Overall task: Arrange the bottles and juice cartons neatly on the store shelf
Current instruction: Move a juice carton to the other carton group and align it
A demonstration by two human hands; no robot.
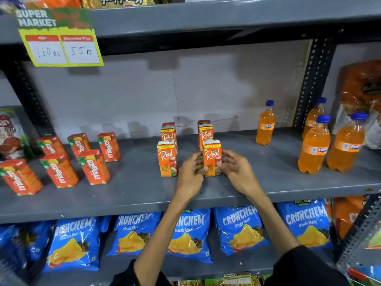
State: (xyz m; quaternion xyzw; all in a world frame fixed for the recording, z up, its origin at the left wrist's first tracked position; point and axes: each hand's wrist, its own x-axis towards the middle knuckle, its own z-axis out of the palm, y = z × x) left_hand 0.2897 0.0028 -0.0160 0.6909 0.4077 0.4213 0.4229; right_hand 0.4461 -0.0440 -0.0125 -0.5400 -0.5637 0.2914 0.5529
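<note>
Carton (212, 156) standing upright on shelf (132, 182), long axis vertical, front-right of four. Left hand (190, 174) pressing at its 9 o'clock, right hand (237, 168) at 3 o'clock; fingers (223, 162) grasping carton, equally near.

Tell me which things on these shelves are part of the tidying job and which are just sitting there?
Part of the job:
- Real apple juice carton, held between the left hand and right hand
- other Real cartons
- Maaza cartons
- Fanta bottles

Just there:
- Crunchem chip bags on the shelf below
- price sign
- orange snack packs at far right
</note>
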